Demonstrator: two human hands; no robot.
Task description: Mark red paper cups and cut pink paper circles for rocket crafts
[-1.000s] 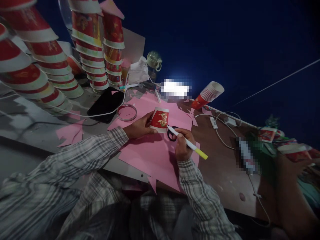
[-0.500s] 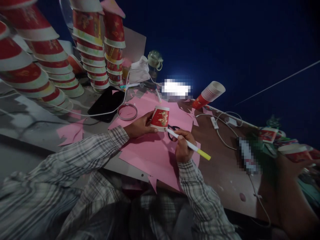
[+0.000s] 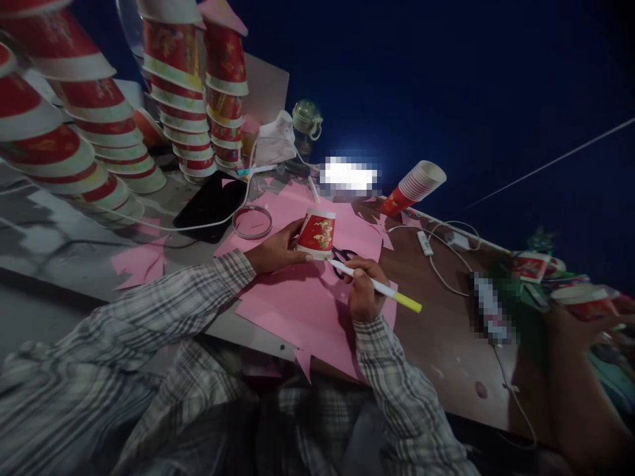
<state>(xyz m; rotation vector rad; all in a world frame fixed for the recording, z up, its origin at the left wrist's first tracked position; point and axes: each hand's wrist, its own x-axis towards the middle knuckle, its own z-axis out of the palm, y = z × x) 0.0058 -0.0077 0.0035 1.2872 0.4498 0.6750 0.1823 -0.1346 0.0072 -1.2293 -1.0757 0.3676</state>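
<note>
My left hand is closed around a red paper cup with a gold pattern, its thumb along the white lower rim. The cup is upside down, wide rim toward me. In my right hand is a white marker with a yellow end, gripped like a pen. Its tip is at the cup's lower rim; whether it touches I cannot tell. Black-handled scissors lie partly hidden behind the marker. Underneath is pink paper with cut edges.
Tall stacks of red and white cups stand at the left. A black phone-like slab, a ring and cables lie nearby. A leaning cup stack is at the back right. Another person's arm reaches in at far right.
The marker in my right hand has tilted slightly, its yellow end rising a little and shifting right. My left hand and the cup have barely moved.
</note>
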